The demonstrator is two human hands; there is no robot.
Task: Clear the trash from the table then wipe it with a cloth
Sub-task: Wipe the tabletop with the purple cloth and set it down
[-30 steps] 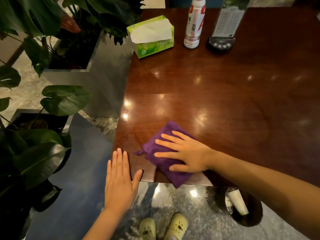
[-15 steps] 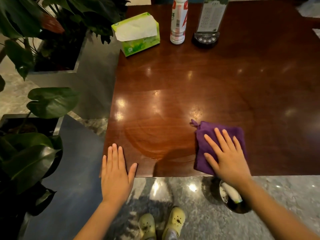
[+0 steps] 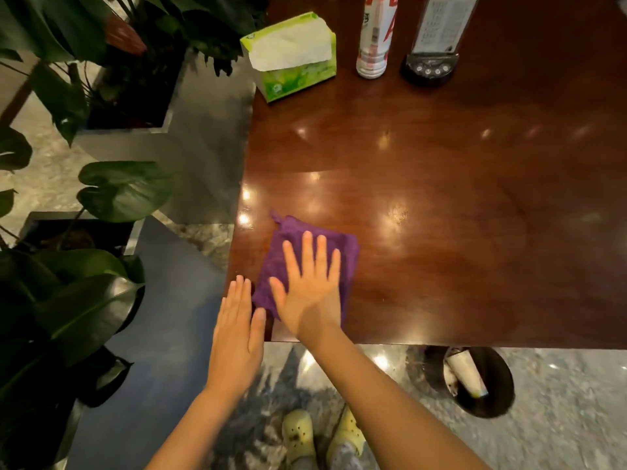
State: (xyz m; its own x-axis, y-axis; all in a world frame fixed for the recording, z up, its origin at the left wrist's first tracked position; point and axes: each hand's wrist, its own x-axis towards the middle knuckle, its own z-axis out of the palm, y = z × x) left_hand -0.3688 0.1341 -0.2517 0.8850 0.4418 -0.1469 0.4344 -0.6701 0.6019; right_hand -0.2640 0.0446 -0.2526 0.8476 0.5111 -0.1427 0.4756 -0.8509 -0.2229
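Cloth point(image 3: 272, 266) sits at near-left corner of worktop point(image 3: 441, 198) under right grip point(image 3: 312, 293): fingers point(image 3: 321, 252) straight, spread, palm pressing it flat, nothing pinched. Left grip point(image 3: 237, 334) likewise flat, holding nothing, just beside cloth. Wipe step, I'd say; trash point(image 3: 463, 373) in floor bin point(image 3: 502, 398). Next: sweep toward far side, skirting tissue box point(image 3: 291, 59) and bottle point(image 3: 373, 45). Cloth: purple terry, roughly square fold, corner loop. Worktop: glossy dark wood.

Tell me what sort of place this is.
Probably a restaurant or café, though a lobby is possible: the glossy wooden table carries a button-fitted card stand and a tissue box, with large potted plants in metal planters beside it.
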